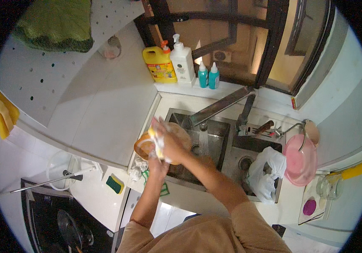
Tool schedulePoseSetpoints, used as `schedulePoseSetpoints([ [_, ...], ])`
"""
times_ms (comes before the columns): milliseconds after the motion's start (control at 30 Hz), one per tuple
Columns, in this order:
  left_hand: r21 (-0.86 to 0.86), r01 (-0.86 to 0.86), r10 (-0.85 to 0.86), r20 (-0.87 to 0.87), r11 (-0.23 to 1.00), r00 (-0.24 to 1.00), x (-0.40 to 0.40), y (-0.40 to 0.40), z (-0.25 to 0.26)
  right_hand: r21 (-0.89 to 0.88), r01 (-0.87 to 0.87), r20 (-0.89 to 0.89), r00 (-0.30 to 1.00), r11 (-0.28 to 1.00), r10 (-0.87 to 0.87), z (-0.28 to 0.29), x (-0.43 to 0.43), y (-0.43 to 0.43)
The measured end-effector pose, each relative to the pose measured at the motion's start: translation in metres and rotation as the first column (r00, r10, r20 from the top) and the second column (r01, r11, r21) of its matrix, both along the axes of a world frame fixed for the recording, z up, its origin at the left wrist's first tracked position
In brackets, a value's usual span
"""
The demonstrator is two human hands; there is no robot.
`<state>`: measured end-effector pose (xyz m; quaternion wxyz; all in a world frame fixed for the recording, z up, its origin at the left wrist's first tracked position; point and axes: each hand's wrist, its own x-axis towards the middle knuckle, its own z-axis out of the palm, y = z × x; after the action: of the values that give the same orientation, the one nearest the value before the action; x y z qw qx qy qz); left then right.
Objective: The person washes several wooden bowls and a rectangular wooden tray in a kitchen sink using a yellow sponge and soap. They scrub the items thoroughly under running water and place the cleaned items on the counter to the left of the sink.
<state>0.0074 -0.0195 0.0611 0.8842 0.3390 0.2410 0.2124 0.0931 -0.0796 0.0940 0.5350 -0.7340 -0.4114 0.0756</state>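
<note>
My right hand (pixel 172 146), blurred, is closed on a yellow-and-white sponge or cloth (pixel 157 142) covered with what looks like white foam. It lies across a round orange-brown bowl-like vessel (pixel 140 146) at the left edge of the sink. The vessel's paler side (pixel 181 132) shows beyond my knuckles. Below it, my left hand (pixel 158 164) grips its near edge; the fingertips are partly hidden. Water runs from the faucet (pixel 203 126) into the large steel sink basin (pixel 222 139), to the right of the vessel.
A white plastic bag (pixel 268 174) hangs over the smaller basin, beside a pink basin (pixel 301 159). Left on the counter lies a green-and-yellow sponge (pixel 115 184), near a black stove (pixel 51 215). A yellow jug (pixel 159 66) and white pump bottle (pixel 182 63) stand on the windowsill.
</note>
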Motion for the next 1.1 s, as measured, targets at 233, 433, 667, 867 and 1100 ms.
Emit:
schedulePoseSetpoints([
  [233, 0.058, -0.023, 0.019, 0.064, 0.998, 0.998, 0.003, 0.028, 0.009, -0.138, 0.176, 0.209, 0.967, 0.975, -0.145, -0.042, -0.011, -0.006],
  [433, 0.052, -0.026, 0.016, 0.168, 0.998, 0.986, 0.004, 0.025, 0.013, -0.112, 0.235, -0.032, 0.970, 0.965, -0.240, -0.020, 0.044, 0.000],
  [667, 0.489, -0.199, 0.330, -0.199, 0.849, 0.923, 0.033, 0.088, -0.079, 0.171, 0.258, -0.340, 0.921, 0.951, -0.189, -0.050, 0.031, -0.010],
  [867, 0.091, -0.060, 0.059, 0.017, 0.994, 0.998, 0.048, 0.032, -0.050, 0.204, 0.185, 0.007, 0.982, 0.961, -0.190, -0.027, 0.015, -0.018],
  [1100, -0.177, 0.122, -0.075, 0.251, 0.977, 0.965, 0.038, 0.037, -0.068, 0.222, 0.045, -0.525, 0.847, 0.974, 0.080, -0.049, 0.004, 0.007],
])
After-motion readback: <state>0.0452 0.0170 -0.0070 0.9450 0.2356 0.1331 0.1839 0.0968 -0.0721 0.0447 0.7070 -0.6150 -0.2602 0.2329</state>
